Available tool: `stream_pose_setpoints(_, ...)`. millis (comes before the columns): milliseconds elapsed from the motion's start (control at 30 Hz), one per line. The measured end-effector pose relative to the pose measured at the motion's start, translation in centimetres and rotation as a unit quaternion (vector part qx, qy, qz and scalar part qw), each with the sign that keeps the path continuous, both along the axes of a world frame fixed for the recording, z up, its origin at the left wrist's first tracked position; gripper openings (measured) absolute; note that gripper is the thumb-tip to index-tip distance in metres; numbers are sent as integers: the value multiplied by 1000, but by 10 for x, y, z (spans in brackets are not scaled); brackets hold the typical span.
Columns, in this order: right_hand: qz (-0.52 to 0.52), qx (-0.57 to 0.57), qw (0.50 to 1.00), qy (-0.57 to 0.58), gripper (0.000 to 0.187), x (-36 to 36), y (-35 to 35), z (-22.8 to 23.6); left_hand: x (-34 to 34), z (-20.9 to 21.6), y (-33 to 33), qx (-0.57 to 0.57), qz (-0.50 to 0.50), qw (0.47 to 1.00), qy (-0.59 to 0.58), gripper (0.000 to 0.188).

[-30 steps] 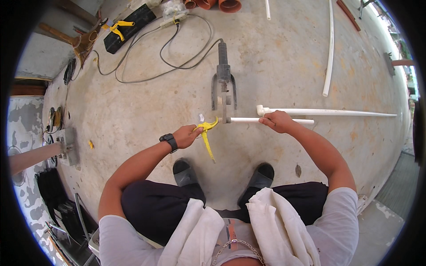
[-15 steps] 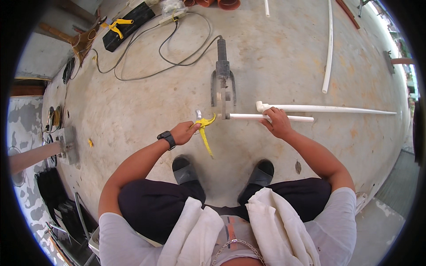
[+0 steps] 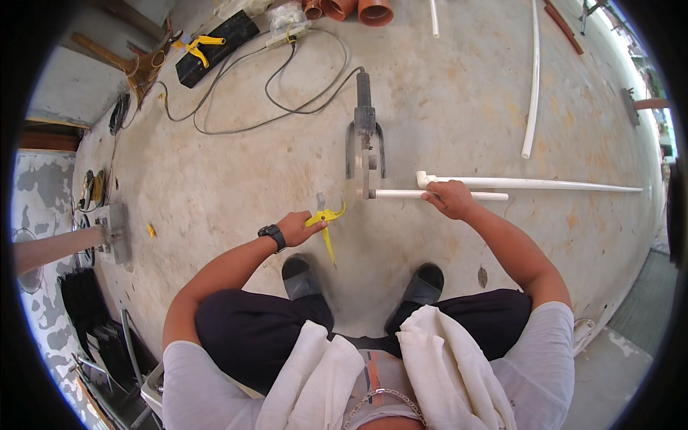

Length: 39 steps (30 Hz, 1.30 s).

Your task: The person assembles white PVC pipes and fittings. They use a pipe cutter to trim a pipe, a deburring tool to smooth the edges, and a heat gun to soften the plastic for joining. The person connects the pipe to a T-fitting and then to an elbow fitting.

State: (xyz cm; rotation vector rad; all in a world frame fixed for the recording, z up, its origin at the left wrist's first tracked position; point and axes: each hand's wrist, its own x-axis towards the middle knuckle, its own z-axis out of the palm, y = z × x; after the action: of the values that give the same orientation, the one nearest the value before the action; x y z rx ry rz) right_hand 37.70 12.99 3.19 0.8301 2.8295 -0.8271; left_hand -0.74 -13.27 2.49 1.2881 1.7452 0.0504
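My left hand is closed on a yellow pipe cutter, which hangs over the floor left of the heating tool. One yellow handle swings downward, apart from the other. My right hand grips a white plastic pipe lying level. The pipe's left end meets the small socket on the plate of a pipe welding iron; how far it sits in cannot be seen. That iron stands on dark legs on the floor, straight ahead of me. Just beyond my right hand lies a longer white pipe with an elbow fitting.
A grey cord loops from the iron to a power strip. Far left, a black box carries a yellow tool. Orange pipe pieces and another white pipe lie farther off. A post stands at left.
My left hand has drawn the cutter slightly down and away from the iron. My right hand stays on the pipe at the iron. The whole view has shifted a little.
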Motion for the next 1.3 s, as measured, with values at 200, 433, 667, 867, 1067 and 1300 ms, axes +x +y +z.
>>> stream_pose_setpoints(200, 22, -24, 998, -61, 41, -1, 9, 3, -10, 2, -10, 0, -31, 999, 34, 71)
stream_pose_setpoints(433, -33, 21, 999, 17, 35, 11, -9, 5, -12, 106, 28, -73, -245, 963, 89, 66)
stream_pose_setpoints(667, -83, 12, 993, 82, 34, 8, -22, -2, 75, 91, 76, -75, -373, 921, 77, 69)
stream_pose_setpoints(867, -70, 0, 996, 51, 35, 14, -10, -6, 174, 23, 61, -59, -220, 974, 2, 72)
stream_pose_setpoints(1067, -30, -33, 999, 8, 38, 6, 5, 3, 215, -4, 17, -47, 16, 998, -42, 75)
stream_pose_setpoints(1300, 8, -51, 995, -87, 40, 0, 10, 15, 215, -14, 35, -59, 42, 994, -84, 81)
